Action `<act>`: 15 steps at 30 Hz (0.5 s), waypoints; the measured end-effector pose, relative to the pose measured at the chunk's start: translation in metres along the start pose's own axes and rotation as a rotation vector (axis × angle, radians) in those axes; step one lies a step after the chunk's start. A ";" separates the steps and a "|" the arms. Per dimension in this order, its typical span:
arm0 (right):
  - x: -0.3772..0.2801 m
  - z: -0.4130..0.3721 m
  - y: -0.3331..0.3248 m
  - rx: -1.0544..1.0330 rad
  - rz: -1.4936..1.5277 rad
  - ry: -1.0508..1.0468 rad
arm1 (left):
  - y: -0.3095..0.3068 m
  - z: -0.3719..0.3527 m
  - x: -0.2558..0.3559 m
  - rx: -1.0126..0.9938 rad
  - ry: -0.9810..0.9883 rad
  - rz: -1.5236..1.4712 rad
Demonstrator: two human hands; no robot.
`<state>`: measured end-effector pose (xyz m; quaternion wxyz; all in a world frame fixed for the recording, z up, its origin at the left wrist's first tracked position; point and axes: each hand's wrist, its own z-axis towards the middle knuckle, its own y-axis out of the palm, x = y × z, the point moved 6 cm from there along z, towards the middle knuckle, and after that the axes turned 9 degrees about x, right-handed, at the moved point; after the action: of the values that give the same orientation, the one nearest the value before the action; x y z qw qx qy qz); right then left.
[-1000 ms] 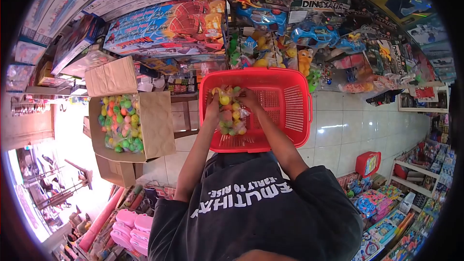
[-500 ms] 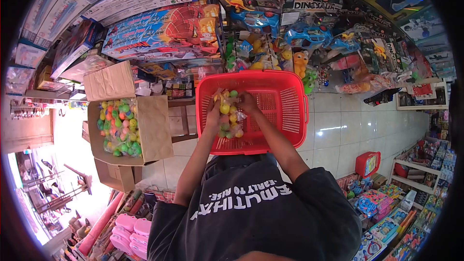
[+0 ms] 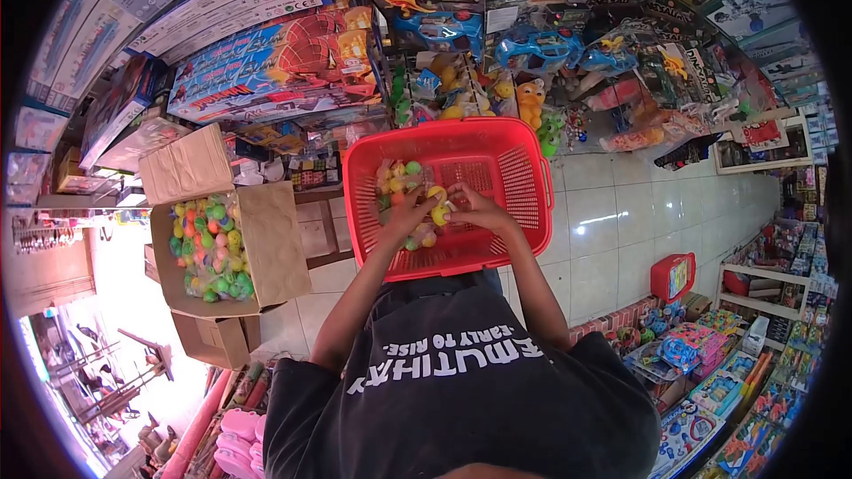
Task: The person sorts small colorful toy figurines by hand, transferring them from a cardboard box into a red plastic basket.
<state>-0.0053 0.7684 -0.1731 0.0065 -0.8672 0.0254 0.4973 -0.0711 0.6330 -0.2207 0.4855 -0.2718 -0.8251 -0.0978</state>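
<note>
Inside a red plastic basket (image 3: 525,259), several small yellow, green and orange balls (image 3: 391,179) in clear wrap lie toward the left side. My left hand (image 3: 408,215) is over these balls, its fingers curled around a yellow one. Close by on the right, my right hand (image 3: 477,208) has its fingers bent against the yellow balls (image 3: 439,204) between the two hands. The wrap around the balls is hard to make out.
An open cardboard box (image 3: 280,239) of colourful wrapped balls stands left of the basket. Boxed toys (image 3: 275,66) and bagged dinosaur toys (image 3: 539,49) line the far side. A red case (image 3: 673,277) is on the tiled floor (image 3: 590,226) at right.
Both hands have come closer together around the yellow balls, lower in the basket. My left hand has moved off the upper balls. The whole view has shifted slightly.
</note>
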 end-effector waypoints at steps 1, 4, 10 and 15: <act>0.006 0.002 -0.002 0.005 0.001 0.000 | 0.003 -0.001 -0.001 -0.023 -0.084 0.006; 0.030 0.014 -0.008 0.083 -0.015 -0.041 | 0.010 -0.006 0.001 -0.059 -0.175 -0.191; 0.063 0.038 -0.015 0.030 -0.114 -0.017 | -0.003 0.041 -0.058 -0.084 0.138 0.236; 0.075 0.045 -0.013 -0.020 -0.641 0.231 | -0.020 0.033 -0.054 0.024 0.255 0.669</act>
<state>-0.0055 0.7805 -0.2604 0.1512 -0.8816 -0.2529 0.3686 -0.0864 0.6111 -0.2819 0.5928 -0.5066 -0.6245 0.0432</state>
